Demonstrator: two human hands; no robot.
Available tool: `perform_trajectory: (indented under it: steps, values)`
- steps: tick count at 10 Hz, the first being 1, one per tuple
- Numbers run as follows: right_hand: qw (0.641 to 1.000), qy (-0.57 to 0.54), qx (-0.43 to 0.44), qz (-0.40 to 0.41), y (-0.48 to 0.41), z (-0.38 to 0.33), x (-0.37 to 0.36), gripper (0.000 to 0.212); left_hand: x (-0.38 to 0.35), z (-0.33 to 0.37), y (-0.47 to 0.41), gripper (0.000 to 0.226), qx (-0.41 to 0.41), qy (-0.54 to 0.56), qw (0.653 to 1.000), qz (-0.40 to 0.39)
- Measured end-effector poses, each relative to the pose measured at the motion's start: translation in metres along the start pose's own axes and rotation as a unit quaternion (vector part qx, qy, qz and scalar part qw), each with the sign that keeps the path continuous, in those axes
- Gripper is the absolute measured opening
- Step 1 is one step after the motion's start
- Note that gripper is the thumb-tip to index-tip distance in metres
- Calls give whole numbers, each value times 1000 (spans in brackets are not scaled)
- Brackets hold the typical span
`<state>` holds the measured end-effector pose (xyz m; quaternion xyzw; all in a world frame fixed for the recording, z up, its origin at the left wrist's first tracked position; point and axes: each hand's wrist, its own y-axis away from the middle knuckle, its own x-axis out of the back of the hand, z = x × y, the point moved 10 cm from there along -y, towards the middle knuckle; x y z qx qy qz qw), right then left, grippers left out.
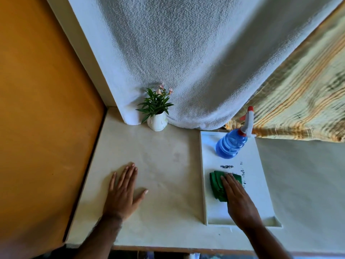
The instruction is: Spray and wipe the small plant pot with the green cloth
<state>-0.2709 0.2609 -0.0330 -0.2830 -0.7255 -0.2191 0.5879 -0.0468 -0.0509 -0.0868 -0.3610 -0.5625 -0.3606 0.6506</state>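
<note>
White and shallow, the plastic tray point(261, 176) holds a folded green cloth point(217, 186) under the flat, open right hand point(238, 198); a blue spray bottle point(231, 144) stands at its far end. Beyond its far left corner sits the small white plant pot point(157, 122). Left of it, the left hand point(124, 191) lies spread, holding nothing.

Count, head view:
- Hands: two. Left hand point(124, 191), right hand point(238, 198).
- Pot point(157, 122): one, white, holding one plant point(155, 102).
- Spray bottle point(232, 143): one, blue.
- Cloth point(218, 185): one, green, folded.
- Tray point(261, 184): one, white.
- Hanging fabrics: two. One white towel point(186, 53), one striped curtain point(302, 94).
- Table point(158, 165): one.
</note>
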Motion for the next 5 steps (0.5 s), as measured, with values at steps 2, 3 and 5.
perform_trajectory:
  steps: [2, 3, 5]
  values:
    - [994, 80, 11, -67, 11, 1, -40, 93, -5, 0, 0, 91, 0, -6, 1000, -28]
    - [992, 87, 3, -93, 11, -5, -40, 102, -6, 1, 1, 88, -1, -3, 999, -38]
    - [996, 23, 79, -19, -29, -50, 19, 78, 18, 10, -20, 121, 3, 28, 991, -129]
